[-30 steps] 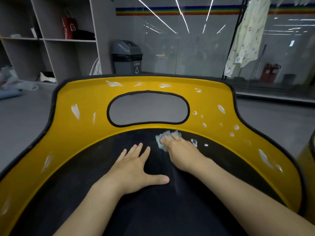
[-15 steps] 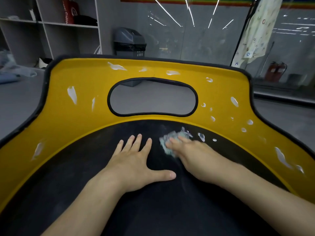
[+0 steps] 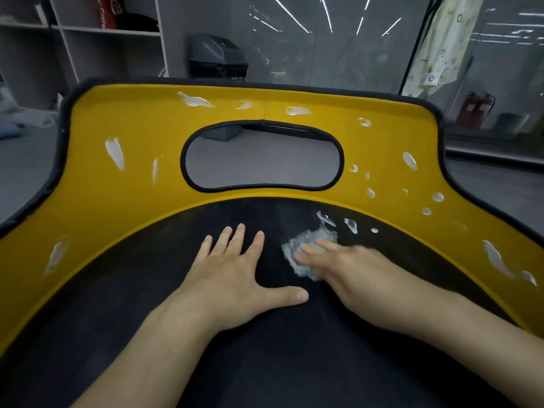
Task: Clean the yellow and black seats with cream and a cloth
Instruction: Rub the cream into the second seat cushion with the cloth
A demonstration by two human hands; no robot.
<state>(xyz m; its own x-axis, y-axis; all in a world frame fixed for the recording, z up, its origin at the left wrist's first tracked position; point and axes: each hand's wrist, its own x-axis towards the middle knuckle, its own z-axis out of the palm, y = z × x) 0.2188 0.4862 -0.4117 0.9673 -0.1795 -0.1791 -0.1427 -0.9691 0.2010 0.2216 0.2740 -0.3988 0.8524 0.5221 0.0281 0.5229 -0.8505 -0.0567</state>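
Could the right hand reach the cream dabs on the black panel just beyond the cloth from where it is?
Probably yes. The right hand presses the cloth flat on the black panel, the cream dabs lie just beyond its fingertips, and nothing sits between them.

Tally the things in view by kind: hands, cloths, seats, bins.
hands: 2, the left hand and the right hand
cloth: 1
seat: 1
bin: 1
total: 5
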